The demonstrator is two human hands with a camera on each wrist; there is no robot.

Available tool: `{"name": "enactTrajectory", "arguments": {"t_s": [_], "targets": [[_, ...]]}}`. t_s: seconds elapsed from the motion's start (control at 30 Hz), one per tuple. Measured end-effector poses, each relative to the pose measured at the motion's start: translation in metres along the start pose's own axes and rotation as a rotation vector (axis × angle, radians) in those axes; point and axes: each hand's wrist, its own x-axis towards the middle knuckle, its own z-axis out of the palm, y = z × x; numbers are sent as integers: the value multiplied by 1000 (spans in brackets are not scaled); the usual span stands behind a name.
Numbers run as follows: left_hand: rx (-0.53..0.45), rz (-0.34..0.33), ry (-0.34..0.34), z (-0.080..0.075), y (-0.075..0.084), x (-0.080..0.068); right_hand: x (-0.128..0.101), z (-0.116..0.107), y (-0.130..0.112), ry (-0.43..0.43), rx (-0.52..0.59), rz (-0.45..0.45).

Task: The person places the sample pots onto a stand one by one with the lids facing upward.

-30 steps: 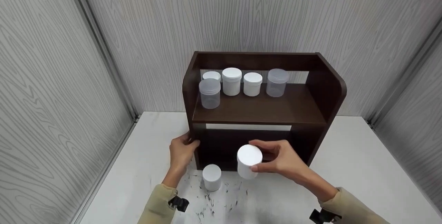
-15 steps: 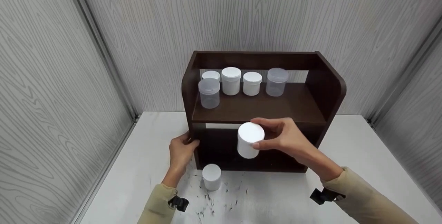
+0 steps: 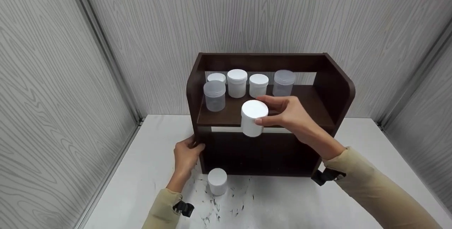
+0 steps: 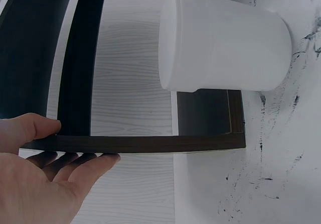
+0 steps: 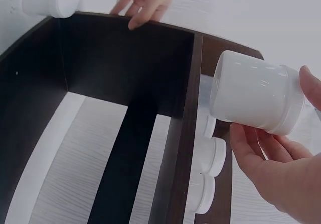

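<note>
My right hand (image 3: 287,114) pinches a white lidded jar (image 3: 253,119) between thumb and fingers, upright, in front of the upper shelf's front edge. In the right wrist view that jar (image 5: 253,91) overlaps the end of the shelf board. My left hand (image 3: 187,153) grips the left side panel of the dark brown two-tier shelf (image 3: 265,151), thumb on the inner side and fingers outside, as the left wrist view shows at the panel's edge (image 4: 150,143). Close by, another white jar (image 3: 217,183) stands on the table before the shelf's left front corner.
On the upper tier stand several jars: a translucent jar (image 3: 214,96) at front left, white jars (image 3: 237,84) behind and beside it, and a second translucent jar (image 3: 283,82) farther right. Dark scuffs mark the white table (image 3: 226,209). Wood-grain panels (image 3: 247,17) enclose the back and sides.
My right hand has raised the white jar from low before the bottom tier to the height of the upper shelf's edge. The left hand keeps its place on the side panel.
</note>
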Motion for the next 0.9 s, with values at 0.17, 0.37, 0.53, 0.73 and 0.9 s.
{"name": "enactTrajectory", "arguments": {"t_s": [0.17, 0.37, 0.53, 0.73, 0.9], "targets": [[-7, -9, 4, 1, 0, 0, 17, -3, -2, 20, 4, 3], [3, -11, 3, 1, 0, 0, 37, -3, 3, 60, 4, 28], [6, -18, 1, 1, 0, -1, 52, -2, 7, 96, -11, 63], [19, -9, -10, 1, -1, -1, 66, -3, 11, 106, -40, 102], [14, -5, -10, 1, -1, 0, 73, -4, 14, 109, -40, 117]]}}
